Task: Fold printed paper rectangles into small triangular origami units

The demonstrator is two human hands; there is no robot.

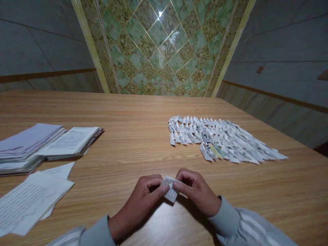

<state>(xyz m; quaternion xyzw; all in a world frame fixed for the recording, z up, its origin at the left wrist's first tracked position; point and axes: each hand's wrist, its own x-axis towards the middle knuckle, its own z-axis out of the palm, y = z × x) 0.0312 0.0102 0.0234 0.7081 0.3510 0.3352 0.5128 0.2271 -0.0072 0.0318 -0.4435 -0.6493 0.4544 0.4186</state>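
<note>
Both my hands meet near the front middle of the wooden table (143, 133). My left hand (142, 198) and my right hand (196, 189) each pinch one small folded piece of printed paper (170, 191) between thumb and fingertips. The piece is white with print and has pointed folds; it sits just above the tabletop. Grey sleeves cover both wrists.
Rows of several small folded paper pieces (222, 140) lie on the table to the right, beyond my hands. At the left are a stack of printed booklets (43, 145) and loose printed sheets (28, 201). A tiled wall (164, 48) rises behind the table's far edge.
</note>
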